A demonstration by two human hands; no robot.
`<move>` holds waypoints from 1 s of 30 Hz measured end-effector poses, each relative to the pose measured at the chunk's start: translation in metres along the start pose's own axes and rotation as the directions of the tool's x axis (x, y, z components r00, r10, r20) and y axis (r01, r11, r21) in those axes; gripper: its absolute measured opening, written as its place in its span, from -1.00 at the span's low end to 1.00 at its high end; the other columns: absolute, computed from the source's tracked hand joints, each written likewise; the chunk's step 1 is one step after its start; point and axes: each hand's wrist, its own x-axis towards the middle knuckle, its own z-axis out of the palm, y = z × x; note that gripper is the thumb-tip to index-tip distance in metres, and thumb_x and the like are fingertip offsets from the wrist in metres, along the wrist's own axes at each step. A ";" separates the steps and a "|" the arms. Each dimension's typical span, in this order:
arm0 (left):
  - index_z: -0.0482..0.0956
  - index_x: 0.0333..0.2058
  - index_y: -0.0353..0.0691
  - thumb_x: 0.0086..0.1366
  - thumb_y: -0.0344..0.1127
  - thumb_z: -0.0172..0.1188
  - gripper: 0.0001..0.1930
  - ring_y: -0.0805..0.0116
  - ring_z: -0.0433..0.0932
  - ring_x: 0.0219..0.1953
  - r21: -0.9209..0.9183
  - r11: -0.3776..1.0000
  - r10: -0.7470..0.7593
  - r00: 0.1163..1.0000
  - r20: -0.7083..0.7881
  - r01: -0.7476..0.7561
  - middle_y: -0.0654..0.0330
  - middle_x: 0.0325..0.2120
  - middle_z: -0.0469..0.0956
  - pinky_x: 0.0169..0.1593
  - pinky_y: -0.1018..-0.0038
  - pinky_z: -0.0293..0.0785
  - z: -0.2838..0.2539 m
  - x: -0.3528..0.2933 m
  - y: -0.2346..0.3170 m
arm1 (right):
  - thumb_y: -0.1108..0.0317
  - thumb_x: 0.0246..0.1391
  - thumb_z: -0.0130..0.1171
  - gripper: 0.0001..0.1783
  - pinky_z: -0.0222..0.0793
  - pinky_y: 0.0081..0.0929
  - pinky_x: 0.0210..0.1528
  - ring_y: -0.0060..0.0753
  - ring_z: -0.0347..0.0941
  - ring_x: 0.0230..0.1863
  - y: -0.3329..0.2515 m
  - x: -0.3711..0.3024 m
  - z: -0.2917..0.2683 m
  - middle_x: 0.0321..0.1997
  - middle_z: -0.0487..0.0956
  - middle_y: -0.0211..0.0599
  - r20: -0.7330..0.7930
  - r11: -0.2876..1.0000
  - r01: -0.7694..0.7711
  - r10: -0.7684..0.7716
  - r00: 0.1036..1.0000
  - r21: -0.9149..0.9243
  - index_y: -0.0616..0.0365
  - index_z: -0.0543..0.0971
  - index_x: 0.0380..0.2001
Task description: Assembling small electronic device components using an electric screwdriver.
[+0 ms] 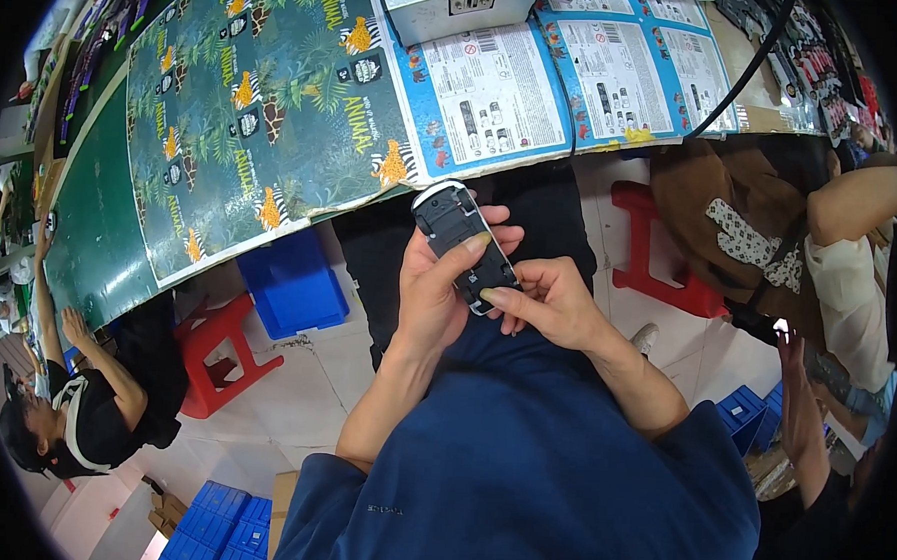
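Left fingers [456,258] and right fingers [517,305] grip a black, oblong device [454,220].

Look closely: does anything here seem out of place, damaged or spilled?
Ragged yellow patches interrupt the front edge of the blue printed sheet, suggesting possible wear. No spill is evident. The dark device, held by the left hand and right hand, shows no clear damage.

Yellow-green lettering [355,126] on jungle-print sheet [294,143]; fine black print [512,88], barcodes [608,33] on blue-bordered sheet [504,159]; unreadable white marking [473,278] on black handheld casing [457,223]; unreadable pale print [385,509] on navy shirt [561,455].
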 end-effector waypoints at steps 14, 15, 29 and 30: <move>0.40 0.08 -0.43 0.45 -0.30 0.06 -0.65 0.12 0.67 -0.14 0.181 0.971 0.139 0.985 0.098 -0.155 -0.16 -0.10 0.59 -0.10 0.25 0.70 0.020 0.018 0.023 | 0.32 0.23 0.26 -0.78 0.46 -0.68 -0.45 -0.64 0.54 -0.49 -0.008 0.007 0.010 -0.42 0.65 -0.29 -0.039 0.967 0.229 -0.226 0.973 0.116 0.31 0.61 -0.26; 0.40 0.08 -0.43 0.45 -0.30 0.06 -0.65 0.12 0.67 -0.14 0.181 0.970 0.147 0.984 0.103 -0.163 -0.16 -0.10 0.59 -0.10 0.25 0.70 0.021 0.020 0.025 | 0.32 0.23 0.26 -0.78 0.46 -0.68 -0.45 -0.64 0.54 -0.49 -0.009 0.008 0.010 -0.42 0.65 -0.29 -0.036 0.966 0.236 -0.233 0.972 0.111 0.31 0.61 -0.26; 0.44 0.01 -0.42 0.45 -0.33 0.06 -0.71 0.21 0.67 -0.13 0.209 0.962 0.151 0.978 0.141 -0.178 -0.09 -0.09 0.60 -0.10 0.31 0.69 0.023 0.024 0.033 | 0.35 0.22 0.27 -0.80 0.47 -0.68 -0.45 -0.66 0.54 -0.51 -0.010 0.014 0.015 -0.46 0.63 -0.34 -0.107 0.945 0.323 -0.317 0.942 0.041 0.32 0.62 -0.28; 0.40 0.03 -0.39 0.44 -0.33 0.08 -0.71 0.23 0.67 -0.13 0.245 0.956 0.128 0.981 0.147 -0.162 -0.07 -0.09 0.60 -0.10 0.33 0.68 0.019 0.025 0.032 | 0.35 0.22 0.27 -0.80 0.47 -0.69 -0.45 -0.66 0.53 -0.52 -0.011 0.014 0.015 -0.48 0.63 -0.35 -0.113 0.948 0.317 -0.312 0.943 0.029 0.32 0.62 -0.30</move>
